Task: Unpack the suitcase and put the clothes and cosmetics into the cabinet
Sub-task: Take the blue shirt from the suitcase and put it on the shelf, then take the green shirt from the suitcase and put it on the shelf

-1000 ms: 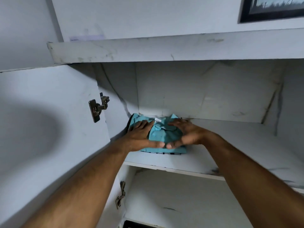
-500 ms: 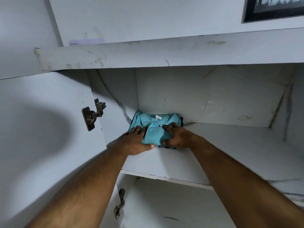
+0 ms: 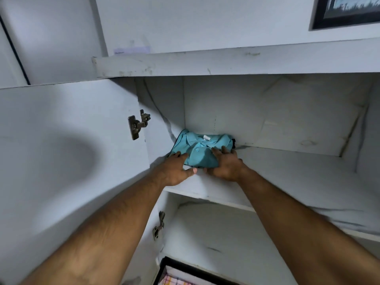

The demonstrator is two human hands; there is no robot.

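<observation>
A folded teal polo shirt [image 3: 202,148] lies in the back left corner of the white cabinet's upper shelf [image 3: 292,173], on top of a dark garment whose edge shows beneath it. My left hand [image 3: 174,169] rests at the shirt's front left edge with straight fingers. My right hand [image 3: 226,164] lies flat on the shirt's front right part, fingers spread. The suitcase and the cosmetics are out of view.
The cabinet door [image 3: 67,145] stands open at the left with two metal hinges [image 3: 136,123]. A lower shelf [image 3: 226,233] runs below. A dark-rimmed container [image 3: 185,274] with checked cloth shows at the bottom. A framed picture [image 3: 347,11] hangs at the top right.
Both hands have pushed the folded shirt further back into the shelf's corner and have slid toward its front edge. The camera has moved right.
</observation>
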